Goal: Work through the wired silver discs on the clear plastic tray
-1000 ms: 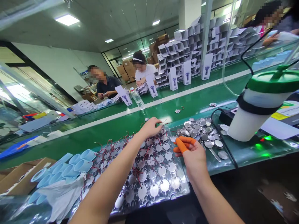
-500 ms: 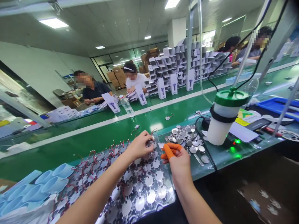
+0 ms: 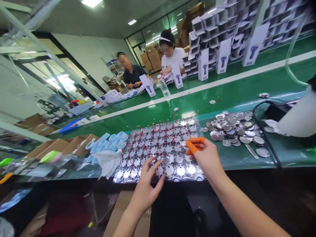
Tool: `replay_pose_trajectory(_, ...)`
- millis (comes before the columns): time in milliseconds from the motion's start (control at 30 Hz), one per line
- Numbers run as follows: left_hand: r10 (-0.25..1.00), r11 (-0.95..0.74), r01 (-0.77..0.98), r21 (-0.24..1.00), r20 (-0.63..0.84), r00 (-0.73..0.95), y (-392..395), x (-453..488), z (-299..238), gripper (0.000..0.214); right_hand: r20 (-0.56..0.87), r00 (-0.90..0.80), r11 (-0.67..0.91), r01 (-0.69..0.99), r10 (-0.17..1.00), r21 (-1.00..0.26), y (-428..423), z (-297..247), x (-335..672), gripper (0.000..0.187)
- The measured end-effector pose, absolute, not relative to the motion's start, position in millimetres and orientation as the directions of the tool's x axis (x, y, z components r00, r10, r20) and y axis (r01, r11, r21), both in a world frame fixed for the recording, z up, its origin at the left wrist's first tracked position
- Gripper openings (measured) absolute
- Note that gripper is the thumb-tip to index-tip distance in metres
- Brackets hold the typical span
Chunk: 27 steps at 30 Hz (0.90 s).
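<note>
A clear plastic tray [image 3: 158,179] holds rows of round white discs with small tabs and red wires. Over its front edge, my left hand [image 3: 149,186] is open, thumb and fingers apart. A greyish metal disc [image 3: 166,161] lies just beyond those fingertips. My right hand [image 3: 206,154], with orange finger cots on its thumb and fingers, is closed in a pinch above the tray's right side. What the pinch holds, if anything, I cannot make out. Right of the tray lies a heap of silver metal discs [image 3: 233,126], with a flat metal strip [image 3: 251,151] at its front.
Light-blue cups [image 3: 118,141] and a white cloth [image 3: 108,161] lie left of the tray. Beyond runs a green conveyor [image 3: 187,102] with a water bottle [image 3: 164,89] and printed white boxes [image 3: 203,65]. Two people sit across. A white container [image 3: 300,115] and black cable [image 3: 268,141] are at right.
The view has swung left and down. My left hand has moved from the tray's far right part to its front edge, and its fingers have spread. My right hand stays pinched, now over the tray.
</note>
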<state>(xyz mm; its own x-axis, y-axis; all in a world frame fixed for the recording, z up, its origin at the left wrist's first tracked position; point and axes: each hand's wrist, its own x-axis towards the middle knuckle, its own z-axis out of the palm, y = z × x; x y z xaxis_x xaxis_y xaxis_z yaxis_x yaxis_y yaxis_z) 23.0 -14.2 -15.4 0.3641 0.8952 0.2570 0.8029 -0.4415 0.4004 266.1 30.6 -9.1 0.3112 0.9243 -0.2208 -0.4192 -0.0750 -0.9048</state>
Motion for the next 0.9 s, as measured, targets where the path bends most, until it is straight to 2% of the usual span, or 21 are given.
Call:
replay_pose_trajectory(167,0.845,-0.523,0.787,0.327,0.317,0.430,-15.2,24.1,-3.5,0.043,-0.238,0.145,-0.194,-0.269,0.960,-0.944,25.5,-19.1,250.4,0.023)
replay_pose_trajectory(333,0.795,-0.606,0.725,0.328,0.211,0.569,17.2,35.7,2.4,0.047,-0.242,0.034,-0.235,-0.145,0.970,-0.961,25.8,-31.7,237.4,0.012)
replay_pose_trajectory(467,0.770,-0.623,0.688,0.373,0.137,0.623,35.4,39.6,7.5,0.036,-0.232,0.010,-0.230,-0.085,0.973,-0.969,26.6,-38.8,232.9,0.009)
replay_pose_trajectory(600,0.781,-0.607,0.693,0.389,0.128,0.612,41.2,38.5,4.9,0.032,-0.235,0.002,-0.234,-0.067,0.972,-0.970,26.5,-41.6,233.2,0.008)
replay_pose_trajectory(900,0.781,-0.622,0.730,0.284,0.288,0.554,38.3,44.4,-20.6,0.028,-0.259,0.061,-0.258,-0.014,0.964,-0.966,25.6,-41.1,230.0,0.008)
